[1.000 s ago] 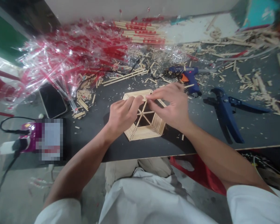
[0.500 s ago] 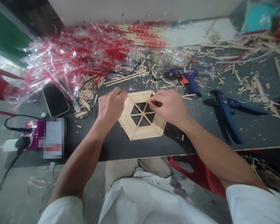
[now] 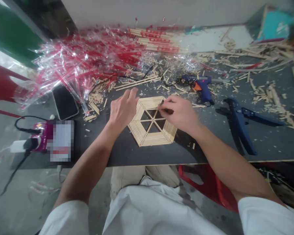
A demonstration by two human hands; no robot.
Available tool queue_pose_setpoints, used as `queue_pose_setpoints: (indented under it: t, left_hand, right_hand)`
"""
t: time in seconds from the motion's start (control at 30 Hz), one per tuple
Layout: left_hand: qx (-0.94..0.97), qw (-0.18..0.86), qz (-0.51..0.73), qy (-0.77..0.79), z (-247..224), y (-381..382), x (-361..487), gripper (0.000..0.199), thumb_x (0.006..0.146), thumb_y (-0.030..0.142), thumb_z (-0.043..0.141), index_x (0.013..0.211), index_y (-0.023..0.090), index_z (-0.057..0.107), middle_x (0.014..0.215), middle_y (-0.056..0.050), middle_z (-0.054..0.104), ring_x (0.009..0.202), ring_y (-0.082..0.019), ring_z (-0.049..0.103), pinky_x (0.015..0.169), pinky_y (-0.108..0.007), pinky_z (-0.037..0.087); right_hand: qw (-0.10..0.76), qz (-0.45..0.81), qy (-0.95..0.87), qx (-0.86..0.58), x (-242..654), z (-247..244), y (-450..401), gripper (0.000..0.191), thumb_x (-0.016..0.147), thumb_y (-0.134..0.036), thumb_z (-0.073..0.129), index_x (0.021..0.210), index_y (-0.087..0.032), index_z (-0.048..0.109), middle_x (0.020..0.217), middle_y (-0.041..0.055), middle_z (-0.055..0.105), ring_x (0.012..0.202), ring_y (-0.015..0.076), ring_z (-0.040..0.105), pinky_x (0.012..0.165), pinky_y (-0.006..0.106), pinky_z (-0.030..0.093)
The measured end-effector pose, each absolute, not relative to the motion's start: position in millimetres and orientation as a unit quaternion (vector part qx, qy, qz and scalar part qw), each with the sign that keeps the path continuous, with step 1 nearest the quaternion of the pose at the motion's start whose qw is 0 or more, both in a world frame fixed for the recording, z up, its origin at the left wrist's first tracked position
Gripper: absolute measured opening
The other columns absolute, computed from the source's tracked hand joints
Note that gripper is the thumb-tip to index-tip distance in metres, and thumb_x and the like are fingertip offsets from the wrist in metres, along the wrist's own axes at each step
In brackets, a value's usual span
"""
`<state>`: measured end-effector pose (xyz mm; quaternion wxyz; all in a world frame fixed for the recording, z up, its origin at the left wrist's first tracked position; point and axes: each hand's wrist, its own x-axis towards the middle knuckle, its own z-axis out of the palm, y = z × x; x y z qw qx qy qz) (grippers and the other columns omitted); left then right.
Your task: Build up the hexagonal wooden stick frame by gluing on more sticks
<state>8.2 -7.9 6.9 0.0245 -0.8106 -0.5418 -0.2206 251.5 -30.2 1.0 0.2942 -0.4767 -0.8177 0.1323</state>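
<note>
A hexagonal frame of pale wooden sticks [image 3: 155,140] lies flat on the dark tabletop, with spokes crossing its open centre. My left hand [image 3: 124,106] rests at its upper left edge, fingers loosely stretched and a little apart, holding nothing I can see. At the upper right, my right hand [image 3: 180,111] is closed in a pinch, its fingertips at the inner edge of the stick rows beside a spoke. Whatever is between those fingertips is too small and hidden to make out. The right hand covers part of the frame's right side.
Behind the frame lie a blue glue gun [image 3: 204,88], loose sticks [image 3: 137,83] and scattered offcuts. A blue cutter [image 3: 240,124] is at the right. Red and clear wrappers [image 3: 88,58] heap at the back left, near a phone [image 3: 65,102] and a purple power adapter [image 3: 39,135].
The fingers of my left hand have loosened from a closed curl and stretched forward. My right hand stays pinched at the same part of the frame. The whole view has shifted slightly.
</note>
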Motion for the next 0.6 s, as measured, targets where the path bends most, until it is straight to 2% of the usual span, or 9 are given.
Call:
queue_pose_setpoints:
  t: [0.1,0.23,0.43,0.6]
  left_hand:
    - [-0.819,0.024,-0.176,-0.546,16.9,-12.8,12.3,0.033,0.110,0.030,0.045,0.134,0.019,0.065,0.118,-0.013,0.075,0.084,-0.020,0.071,0.059,-0.029,0.044]
    - [-0.838,0.026,-0.160,-0.521,21.8,-16.9,16.8,0.034,0.112,0.028,0.042,0.131,0.019,0.068,0.117,-0.011,0.076,0.091,-0.020,0.073,0.062,-0.028,0.047]
    - [-0.865,0.003,-0.192,-0.463,10.1,-17.6,19.3,0.029,0.111,0.027,0.046,0.131,0.020,0.066,0.109,-0.007,0.077,0.088,-0.018,0.075,0.060,-0.027,0.046]
    - [-0.865,-0.005,-0.167,-0.473,11.9,-18.7,21.6,0.028,0.110,0.020,0.047,0.131,0.019,0.065,0.115,-0.009,0.075,0.093,-0.019,0.074,0.062,-0.026,0.049]
  right_hand:
    - [0.287,0.153,-0.819,-0.473,252.8,2.6,-29.1,0.017,0.094,-0.018,0.066,0.093,-0.022,0.082,0.096,0.0081,0.074,0.078,0.0204,0.067,0.072,0.037,0.052]
    - [0.289,0.153,-0.819,-0.471,253.9,2.3,-27.3,0.014,0.095,-0.019,0.068,0.092,-0.022,0.081,0.095,0.0087,0.075,0.082,0.0224,0.069,0.075,0.037,0.053]
    - [0.282,0.160,-0.825,-0.464,254.2,2.3,-24.8,0.013,0.096,-0.017,0.067,0.089,-0.022,0.077,0.093,0.0081,0.075,0.085,0.0227,0.069,0.077,0.036,0.052]
    - [0.289,0.156,-0.827,-0.456,254.8,1.4,-23.3,0.013,0.096,-0.018,0.065,0.088,-0.022,0.075,0.092,0.0084,0.073,0.086,0.0233,0.067,0.077,0.037,0.051]
